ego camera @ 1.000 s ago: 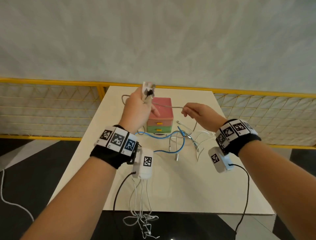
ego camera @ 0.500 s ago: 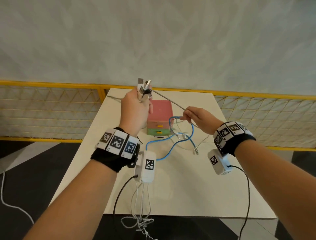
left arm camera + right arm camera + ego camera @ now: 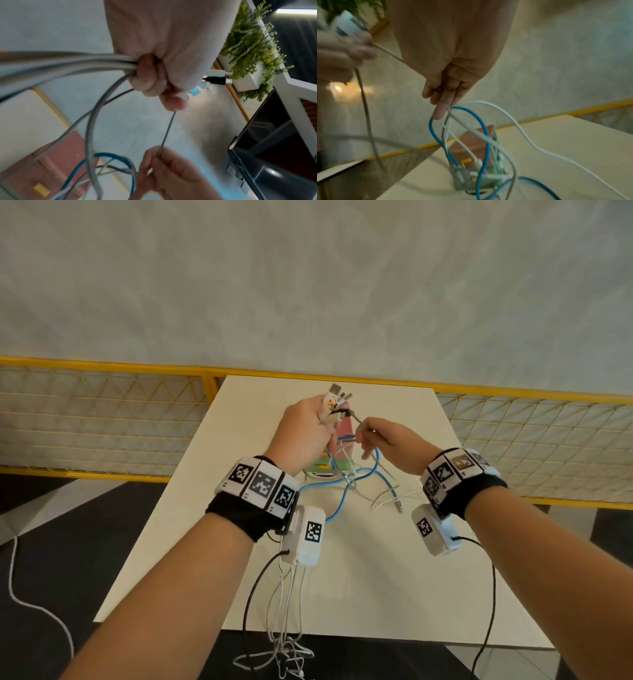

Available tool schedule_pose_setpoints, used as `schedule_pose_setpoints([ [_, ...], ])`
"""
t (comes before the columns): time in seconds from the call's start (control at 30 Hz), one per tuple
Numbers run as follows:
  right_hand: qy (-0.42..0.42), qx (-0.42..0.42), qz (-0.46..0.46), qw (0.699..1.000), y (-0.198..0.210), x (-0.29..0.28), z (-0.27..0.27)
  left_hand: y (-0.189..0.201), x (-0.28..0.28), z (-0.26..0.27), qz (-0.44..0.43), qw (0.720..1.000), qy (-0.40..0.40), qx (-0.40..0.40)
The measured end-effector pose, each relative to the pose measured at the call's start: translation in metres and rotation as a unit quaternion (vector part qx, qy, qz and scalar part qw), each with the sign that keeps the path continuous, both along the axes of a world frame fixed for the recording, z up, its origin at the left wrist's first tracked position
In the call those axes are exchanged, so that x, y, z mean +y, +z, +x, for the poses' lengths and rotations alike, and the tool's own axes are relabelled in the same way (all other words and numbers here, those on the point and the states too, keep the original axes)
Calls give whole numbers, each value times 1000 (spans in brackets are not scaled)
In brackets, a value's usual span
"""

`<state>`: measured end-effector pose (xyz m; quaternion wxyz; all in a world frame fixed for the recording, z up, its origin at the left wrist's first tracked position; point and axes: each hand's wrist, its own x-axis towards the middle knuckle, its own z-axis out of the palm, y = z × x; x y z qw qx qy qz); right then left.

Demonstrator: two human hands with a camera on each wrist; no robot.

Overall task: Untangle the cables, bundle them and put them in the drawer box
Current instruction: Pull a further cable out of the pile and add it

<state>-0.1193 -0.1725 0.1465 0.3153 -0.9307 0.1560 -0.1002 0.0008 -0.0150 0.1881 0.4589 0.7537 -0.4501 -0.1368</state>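
Note:
My left hand (image 3: 318,422) is raised over the table and grips a bunch of cable ends, whose USB plugs (image 3: 337,400) stick up out of the fist. Close beside it, my right hand (image 3: 368,436) pinches a thin grey cable (image 3: 169,129) that runs taut from the left fist (image 3: 154,75). A blue cable (image 3: 346,494) and white cables (image 3: 522,128) hang in loops from my right hand's fingers (image 3: 440,111) down to the table. The pink and green drawer box (image 3: 342,429) stands behind the hands, mostly hidden, with its drawers shut.
The cream table (image 3: 376,577) ends at a yellow mesh railing (image 3: 102,412) at the back. Loose cable ends (image 3: 399,506) lie right of the box. White cords (image 3: 284,655) hang off the near edge. A dark screen (image 3: 274,142) and a plant (image 3: 248,40) show in the left wrist view.
My right hand has slid up the thin grey cable to just beside the left fist, so the taut stretch is shorter. The blue and white loops have risen off the table.

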Motion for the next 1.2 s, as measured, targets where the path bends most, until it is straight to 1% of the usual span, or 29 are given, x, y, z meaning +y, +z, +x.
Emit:
schedule_pose_setpoints([
  [0.17, -24, -5, 61, 998, -16, 1, 7, 5, 4, 5, -74, 996, 25, 35],
  [0.3, -49, -16, 53, 997, -29, -12, 18, 3, 4, 11, -120, 991, 45, 51],
  [0.37, -67, 3, 56, 996, -38, -20, 19, 5, 6, 17, -143, 986, 62, 59],
  [0.47, -99, 27, 65, 993, -48, -27, 18, 8, 8, 25, -146, 986, 61, 54],
  [0.6, -160, -36, 102, 981, -45, -26, 20, 9, 8, 24, -151, 985, 59, 53],
  [0.67, -182, -40, 100, 977, -43, -25, 21, 12, 9, 23, -168, 982, 62, 58],
  [0.7, -181, -16, 93, 979, -44, -25, 22, 14, 10, 21, -183, 979, 68, 64],
  [0.8, -162, 122, 34, 979, -53, -28, 18, 25, 12, 22, -244, 961, 87, 101],
  [0.83, -157, 142, 26, 977, -57, -29, 15, 29, 13, 24, -250, 959, 87, 105],
  [0.87, -158, 139, 26, 977, -59, -29, 13, 30, 13, 26, -246, 960, 83, 103],
  [1.0, -198, 44, 7, 979, -45, -27, 12, 26, 12, 27, -173, 981, 44, 75],
  [1.07, -181, -12, -21, 983, -27, -19, 15, 22, 12, 24, -140, 988, 19, 63],
  [1.1, -167, -53, -26, 984, -14, -12, 15, 22, 12, 21, -121, 991, -2, 52],
  [1.2, -107, -174, -14, 979, 32, 18, 14, 24, 16, 12, -86, 993, -72, 22],
])
